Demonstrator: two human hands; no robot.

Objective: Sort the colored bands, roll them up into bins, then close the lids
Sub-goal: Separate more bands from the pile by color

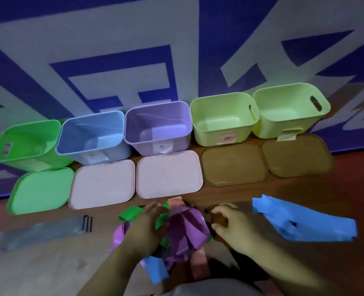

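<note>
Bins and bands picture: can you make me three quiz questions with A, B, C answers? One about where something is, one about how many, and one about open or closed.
1. Where does the big spread-out blue band lie?
A. inside the blue bin
B. to the right of the right hand
C. on top of the green lid

2. How many bins stand in the row?
A. three
B. seven
C. five

3. How are the bins?
A. open, with the lids lying flat in front of them
B. shut, with lids on
C. upside down

Answers: 1 B, it lies loose beside that hand, not in a bin. 2 C, one green, one blue, one purple and two pale green. 3 A, you can see down inside every one.
</note>
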